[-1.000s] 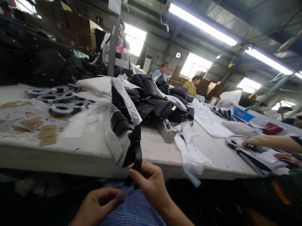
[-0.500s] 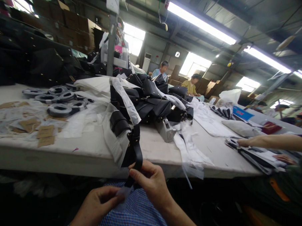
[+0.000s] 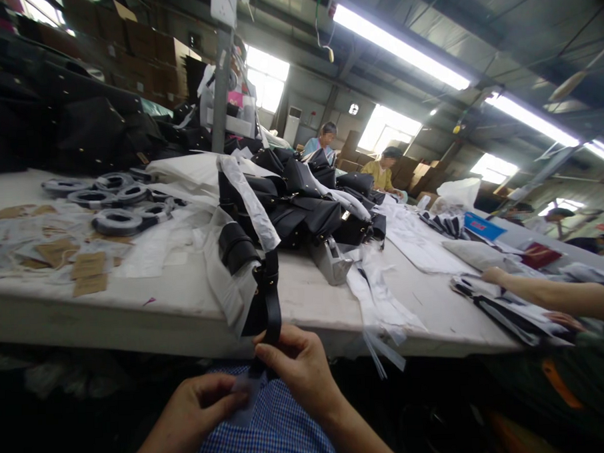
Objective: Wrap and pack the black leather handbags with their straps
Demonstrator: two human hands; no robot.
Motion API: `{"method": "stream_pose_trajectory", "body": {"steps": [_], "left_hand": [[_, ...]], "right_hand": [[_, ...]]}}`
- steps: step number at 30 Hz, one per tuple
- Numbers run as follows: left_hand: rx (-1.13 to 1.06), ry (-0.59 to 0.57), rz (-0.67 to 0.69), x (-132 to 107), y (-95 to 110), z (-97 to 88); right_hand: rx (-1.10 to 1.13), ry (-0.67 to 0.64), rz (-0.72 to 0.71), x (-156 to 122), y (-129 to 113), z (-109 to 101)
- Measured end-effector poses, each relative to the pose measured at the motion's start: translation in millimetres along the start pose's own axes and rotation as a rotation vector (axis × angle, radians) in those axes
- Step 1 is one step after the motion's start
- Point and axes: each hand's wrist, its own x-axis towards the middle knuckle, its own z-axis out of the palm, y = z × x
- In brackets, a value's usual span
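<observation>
A black bag (image 3: pixel 235 245) lies at the table's front edge, partly covered by white wrapping, and its black strap (image 3: pixel 272 301) hangs down toward me. My right hand (image 3: pixel 300 360) pinches this strap between thumb and fingers just below the table edge. Lower and to the left, my left hand (image 3: pixel 207 404) is closed on a small translucent plastic piece (image 3: pixel 247 396) around the strap's lower end. A white wrapped length (image 3: pixel 251 205) of the strap rises above the bag. My fingers hide part of the strap's end.
Black bags (image 3: pixel 306 213) are heaped behind the held one. Coiled wrapped straps (image 3: pixel 117 222) and brown tags (image 3: pixel 89 266) lie on the left of the white table (image 3: pixel 150 313). White strips (image 3: pixel 373 310) hang over its edge. A co-worker's arm (image 3: pixel 555 292) reaches in at right.
My hands stay almost in place on the strap and plastic piece. The co-worker's hand at the right has shifted slightly up over the stacked pieces.
</observation>
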Motion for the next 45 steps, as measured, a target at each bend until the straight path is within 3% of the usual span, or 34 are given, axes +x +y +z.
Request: {"method": "stream_pose_trajectory", "body": {"steps": [7,12,19,25,28,34,37,45], "left_hand": [[-0.157,0.013,-0.016,5,17,8.7],[-0.147,0.013,0.042,12,35,16.7],[-0.300,0.150,0.060,21,42,28.8],[-0.295,0.217,0.087,31,53,31.2],[-0.292,0.256,0.086,34,67,24.1],[0.030,0.404,0.243,40,95,2.9],[0.054,0.471,0.255,42,104,-2.1],[0.113,0.383,0.228,32,100,3.3]], "right_hand": [[-0.097,-0.018,0.001,-1,7,-1],[-0.037,0.013,-0.042,-10,11,-10],[-0.118,0.072,0.033,-31,30,-16],[-0.126,0.152,0.064,-2,19,-19],[-0.125,0.132,0.058,17,14,-21],[0.031,0.031,0.101,45,6,-21],[0.112,-0.011,0.137,53,-1,-20],[0.189,-0.013,0.186,58,-9,-16]]}}
